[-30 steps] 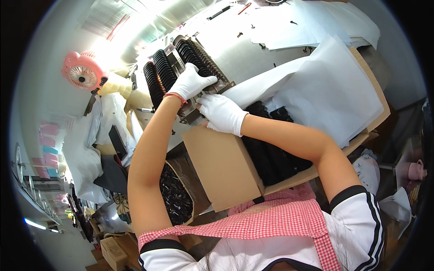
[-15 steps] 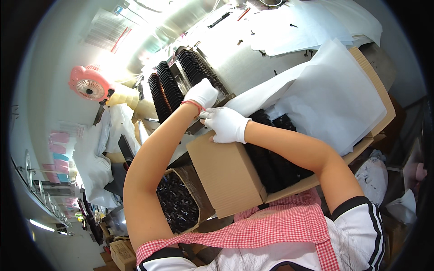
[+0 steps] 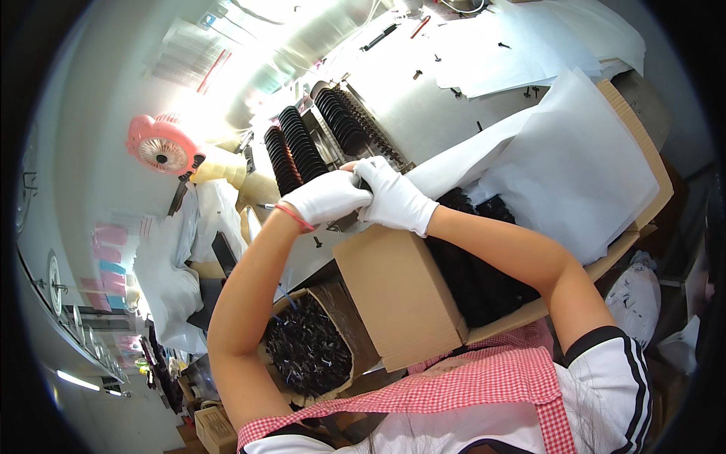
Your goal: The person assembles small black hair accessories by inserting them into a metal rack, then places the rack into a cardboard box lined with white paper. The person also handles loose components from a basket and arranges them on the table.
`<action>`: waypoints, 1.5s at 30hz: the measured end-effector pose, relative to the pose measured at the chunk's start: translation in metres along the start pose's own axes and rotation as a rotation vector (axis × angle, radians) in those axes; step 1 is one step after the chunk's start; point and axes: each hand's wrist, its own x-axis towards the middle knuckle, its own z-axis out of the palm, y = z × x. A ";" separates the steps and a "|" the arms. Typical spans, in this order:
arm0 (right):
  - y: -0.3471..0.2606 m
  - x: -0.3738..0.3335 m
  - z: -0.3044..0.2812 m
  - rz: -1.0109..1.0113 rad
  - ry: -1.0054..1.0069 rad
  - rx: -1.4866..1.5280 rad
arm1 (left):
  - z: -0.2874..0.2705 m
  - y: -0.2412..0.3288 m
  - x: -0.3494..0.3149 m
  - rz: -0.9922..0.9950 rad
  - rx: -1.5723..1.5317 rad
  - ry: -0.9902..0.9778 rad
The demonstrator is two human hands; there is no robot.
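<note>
My left hand (image 3: 325, 198), in a white glove with a red band at the wrist, meets my white-gloved right hand (image 3: 397, 198) at the near end of a metal rack. Both hands are closed, fingers pressed together. Something small and dark shows between them, mostly hidden by the gloves. Beyond the hands, the metal rack (image 3: 370, 125) carries stacked rows of thin black pieces (image 3: 304, 145). Below my right hand is an open cardboard carton (image 3: 401, 295) holding dark pieces (image 3: 484, 280), partly under white sheets (image 3: 567, 166).
A smaller box (image 3: 367, 344) full of small black parts (image 3: 306, 344) stands by my left forearm. A pink fan (image 3: 161, 147) is at the left. White sheets (image 3: 522, 53), a black pen (image 3: 380, 37) and scattered small dark screws (image 3: 417, 74) lie on the far worktop.
My left hand has drawn back from the rack toward me. My right hand has turned and moved slightly right, and the two hands now come together. The whole view has shifted slightly.
</note>
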 end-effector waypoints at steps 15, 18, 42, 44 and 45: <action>0.025 0.021 -0.004 0.072 -0.200 -0.371 | 0.021 -0.094 0.108 -0.359 -0.307 0.572; 0.025 0.022 -0.008 -0.019 -0.287 -0.386 | 0.023 -0.084 0.112 -0.386 -0.476 0.547; 0.033 0.046 0.015 0.058 0.108 0.033 | -0.003 -0.080 0.022 -0.217 -1.005 -0.104; 0.036 0.047 0.015 0.108 0.080 -0.087 | -0.021 -0.106 0.033 -0.267 -0.933 -0.098; 0.036 0.048 0.016 0.075 0.160 -0.139 | -0.022 -0.117 0.048 -0.278 -0.654 0.118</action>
